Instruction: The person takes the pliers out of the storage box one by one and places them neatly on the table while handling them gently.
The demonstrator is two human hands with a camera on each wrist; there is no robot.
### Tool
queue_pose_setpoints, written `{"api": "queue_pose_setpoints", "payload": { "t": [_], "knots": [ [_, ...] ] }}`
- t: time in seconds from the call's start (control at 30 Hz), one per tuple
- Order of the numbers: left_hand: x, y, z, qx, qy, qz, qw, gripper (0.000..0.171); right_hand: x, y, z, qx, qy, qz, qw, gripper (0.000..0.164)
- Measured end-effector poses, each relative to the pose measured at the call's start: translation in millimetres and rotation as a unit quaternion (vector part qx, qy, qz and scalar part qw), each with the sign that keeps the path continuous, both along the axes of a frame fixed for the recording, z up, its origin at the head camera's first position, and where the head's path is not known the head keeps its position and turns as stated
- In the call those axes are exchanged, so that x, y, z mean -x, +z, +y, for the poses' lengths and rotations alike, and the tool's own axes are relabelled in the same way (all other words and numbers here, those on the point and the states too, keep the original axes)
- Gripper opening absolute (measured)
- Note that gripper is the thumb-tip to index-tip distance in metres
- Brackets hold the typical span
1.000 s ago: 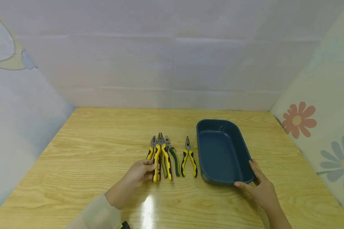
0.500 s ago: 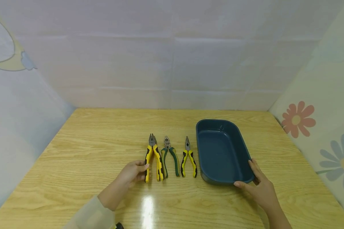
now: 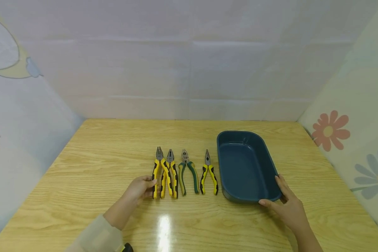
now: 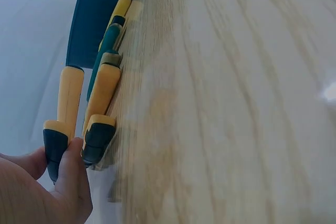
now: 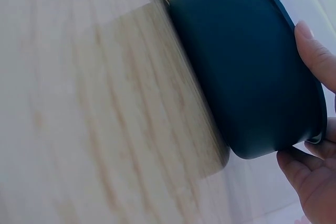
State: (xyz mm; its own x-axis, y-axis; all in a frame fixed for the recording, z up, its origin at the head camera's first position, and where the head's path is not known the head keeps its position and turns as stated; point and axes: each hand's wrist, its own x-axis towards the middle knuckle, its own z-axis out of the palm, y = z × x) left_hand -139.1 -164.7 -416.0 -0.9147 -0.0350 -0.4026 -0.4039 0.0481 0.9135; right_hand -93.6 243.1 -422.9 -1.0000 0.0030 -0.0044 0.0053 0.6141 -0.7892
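In the head view, my left hand pinches the left handle of yellow-and-black combination pliers between thumb and fingers. The left wrist view has these pliers raised above the others. Just right of them lie similar yellow-and-black pliers, partly overlapped by the held pair's right handle. Further right are green-handled pliers, then long-nose pliers with yellow-and-black handles. My right hand grips the near right corner of a dark blue rectangular basin, its thumb at the rim and fingers along the outer side.
The wood-grain table ends at a pale wall covering behind. Patterned panels stand at left and right. A small black-and-yellow object shows at the bottom edge beside my left sleeve.
My left hand has moved left with the held pliers, from over the green-handled pair to left of the second yellow-and-black pair. The right hand and basin have stayed put.
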Motion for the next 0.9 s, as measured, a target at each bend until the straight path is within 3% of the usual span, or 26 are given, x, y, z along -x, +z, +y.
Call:
{"api": "queue_pose_setpoints", "payload": {
  "t": [0.7, 0.9],
  "knots": [
    [-0.2, -1.2, -34.0, 0.007, 0.008, -0.004, 0.9999, 0.028, 0.5, -1.2, 0.5, 0.004, -0.003, -0.009, 1.0, 0.09],
    [-1.9, -1.4, -39.2, 0.025, -0.006, -0.008, 0.9996, 0.032, 0.4, -0.7, 0.2, -0.002, -0.002, -0.001, 1.0, 0.089]
  ]
}}
